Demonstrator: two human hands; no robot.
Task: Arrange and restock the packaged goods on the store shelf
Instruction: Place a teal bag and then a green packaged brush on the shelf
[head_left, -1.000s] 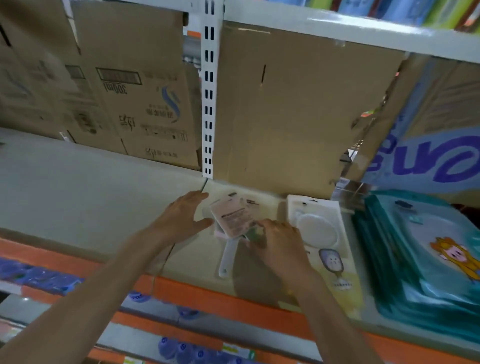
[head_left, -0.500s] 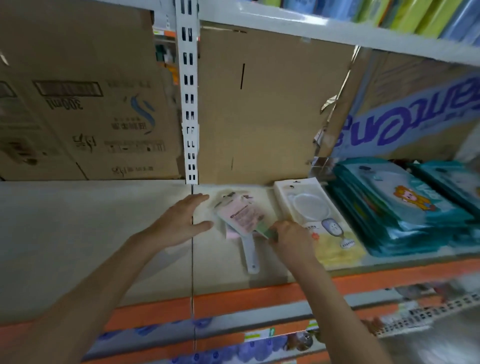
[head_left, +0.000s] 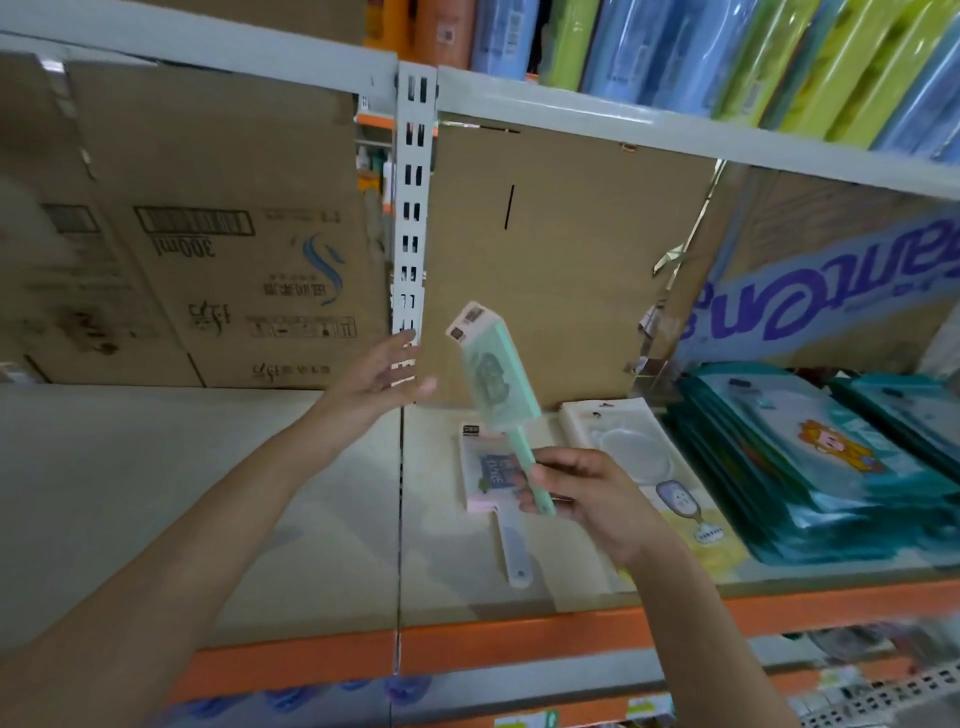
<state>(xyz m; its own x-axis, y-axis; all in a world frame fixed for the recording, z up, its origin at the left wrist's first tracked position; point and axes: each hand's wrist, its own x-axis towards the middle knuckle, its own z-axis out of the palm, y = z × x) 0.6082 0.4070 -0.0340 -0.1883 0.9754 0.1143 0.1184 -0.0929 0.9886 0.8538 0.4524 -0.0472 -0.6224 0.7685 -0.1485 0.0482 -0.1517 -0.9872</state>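
Handle of green brush (head_left: 493, 374) pinched in right hand (head_left: 587, 499) above shelf (head_left: 156, 493); long axis slants up-left, head just beside left hand (head_left: 374, 379), fingers spread, holding nothing; pink brush (head_left: 491, 483) lies flat on shelf beneath.

We log the left arm extending from 7 o'clock toward 1 o'clock, left hand (head_left: 376, 376) lifted, fingers straight and loosely spread. Right arm enters from 5 o'clock; right hand (head_left: 587, 499) pinches the green brush (head_left: 498, 384) by its handle.
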